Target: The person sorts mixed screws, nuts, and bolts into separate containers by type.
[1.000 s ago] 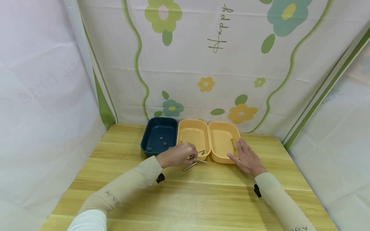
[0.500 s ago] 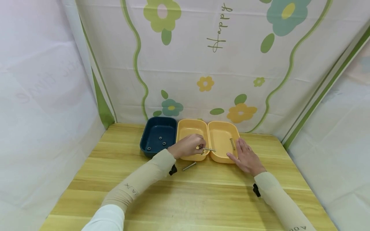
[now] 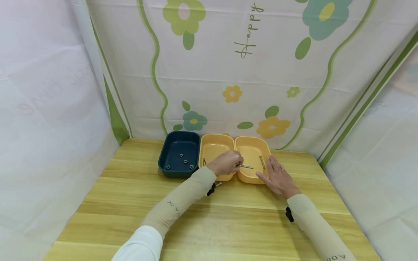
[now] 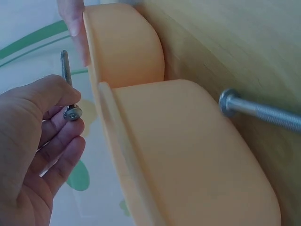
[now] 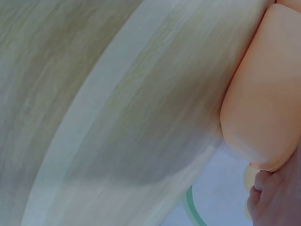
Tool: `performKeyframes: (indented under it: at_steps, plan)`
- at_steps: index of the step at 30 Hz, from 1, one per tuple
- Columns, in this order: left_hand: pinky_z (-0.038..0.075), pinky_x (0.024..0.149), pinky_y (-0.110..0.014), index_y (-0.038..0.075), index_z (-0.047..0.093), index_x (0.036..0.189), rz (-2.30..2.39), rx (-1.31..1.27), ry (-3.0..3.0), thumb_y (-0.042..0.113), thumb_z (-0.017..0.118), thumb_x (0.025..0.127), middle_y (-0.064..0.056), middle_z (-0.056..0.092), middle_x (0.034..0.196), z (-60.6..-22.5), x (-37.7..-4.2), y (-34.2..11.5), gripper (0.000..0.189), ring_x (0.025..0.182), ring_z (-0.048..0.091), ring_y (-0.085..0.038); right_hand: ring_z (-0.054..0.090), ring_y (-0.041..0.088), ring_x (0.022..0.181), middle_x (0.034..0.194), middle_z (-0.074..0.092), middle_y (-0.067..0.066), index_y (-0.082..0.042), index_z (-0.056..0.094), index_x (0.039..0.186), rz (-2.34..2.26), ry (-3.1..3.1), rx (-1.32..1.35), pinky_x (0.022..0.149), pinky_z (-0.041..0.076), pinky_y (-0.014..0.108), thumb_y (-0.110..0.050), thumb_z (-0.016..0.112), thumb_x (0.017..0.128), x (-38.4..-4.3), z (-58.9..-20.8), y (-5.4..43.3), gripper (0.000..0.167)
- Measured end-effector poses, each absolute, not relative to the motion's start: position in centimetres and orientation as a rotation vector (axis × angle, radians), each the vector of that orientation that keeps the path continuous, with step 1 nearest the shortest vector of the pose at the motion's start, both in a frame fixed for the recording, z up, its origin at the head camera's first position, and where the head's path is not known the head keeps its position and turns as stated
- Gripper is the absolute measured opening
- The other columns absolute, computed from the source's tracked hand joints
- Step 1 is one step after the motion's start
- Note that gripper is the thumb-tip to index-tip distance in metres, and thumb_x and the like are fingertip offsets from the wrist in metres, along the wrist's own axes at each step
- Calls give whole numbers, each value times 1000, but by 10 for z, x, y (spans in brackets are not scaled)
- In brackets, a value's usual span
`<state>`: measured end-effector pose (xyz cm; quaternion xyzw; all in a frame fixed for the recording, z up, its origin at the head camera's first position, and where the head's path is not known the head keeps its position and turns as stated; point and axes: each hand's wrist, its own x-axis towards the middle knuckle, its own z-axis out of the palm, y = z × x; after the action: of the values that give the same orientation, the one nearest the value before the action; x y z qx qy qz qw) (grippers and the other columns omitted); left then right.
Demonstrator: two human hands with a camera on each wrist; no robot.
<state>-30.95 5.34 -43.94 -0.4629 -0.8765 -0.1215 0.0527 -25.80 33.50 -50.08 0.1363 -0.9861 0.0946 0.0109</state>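
Note:
My left hand [image 3: 226,162] pinches a metal bolt [image 3: 245,166] near its head, above the divide between the middle yellow tray [image 3: 215,137] and the right yellow tray [image 3: 251,139]. In the left wrist view the thumb and fingers grip that bolt [image 4: 66,70], its threaded end pointing away. My right hand [image 3: 281,179] rests on the right tray's side, with the fingers along the outer edge and the thumb at the front rim. Inside the right tray lies one bolt [image 3: 262,162]. Another bolt [image 4: 268,113] lies on the table before the trays, partly hidden by the left wrist in the head view.
A dark blue tray [image 3: 163,154] holding several nuts [image 3: 185,161] stands left of the yellow ones. One small screw [image 3: 204,162] shows in the middle tray; the left hand covers part of that tray. Behind rises a flowered cloth [image 3: 202,72]. The wooden table [image 3: 222,224] extends in front.
My left hand has carried the bolt up and rightward from the middle tray's front edge, so the bolt now extends over the right tray. The right hand has stayed in place.

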Motion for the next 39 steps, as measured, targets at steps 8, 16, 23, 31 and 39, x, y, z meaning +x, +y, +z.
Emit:
performKeyframes:
  at_steps: [8, 16, 23, 31, 39]
  plan:
    - [55, 77, -16, 8, 80, 106, -449, -1341, -2687, 11, 69, 102, -2, 74, 104, -446, -319, 63, 12, 90, 68, -10, 9, 50, 162, 174, 5, 33, 12, 10, 164, 323, -3064, 439, 129, 16, 66, -64, 39, 108, -259, -501, 333, 99]
    - [55, 109, -32, 5, 66, 140, -454, -1186, -2740, 27, 73, 101, -12, 65, 145, -442, -315, 51, 46, 132, 65, -24, 9, 50, 162, 174, 5, 33, 13, 10, 164, 296, -3065, 441, 129, 17, 67, -65, 37, 108, -258, -504, 331, 99]
    - [57, 108, -36, 2, 67, 139, -494, -1201, -2703, 26, 74, 100, -15, 67, 142, -426, -303, 16, 46, 130, 66, -28, 9, 50, 162, 174, 5, 33, 12, 10, 164, 328, -3056, 442, 129, 16, 66, -63, 39, 108, -255, -501, 332, 98]
    - [59, 102, -34, 3, 71, 133, -435, -1264, -2655, 27, 77, 97, -12, 71, 132, -411, -282, -23, 43, 120, 69, -25, 9, 50, 162, 174, 5, 33, 12, 10, 164, 324, -3054, 440, 129, 16, 67, -63, 39, 108, -255, -500, 335, 98]
    - [62, 96, -33, 4, 74, 128, -458, -1306, -2701, 29, 80, 94, -11, 73, 126, -411, -257, -52, 43, 112, 72, -22, 11, 52, 161, 173, 7, 34, 13, 12, 164, 308, -3047, 443, 128, 17, 67, -63, 39, 108, -255, -502, 336, 98]
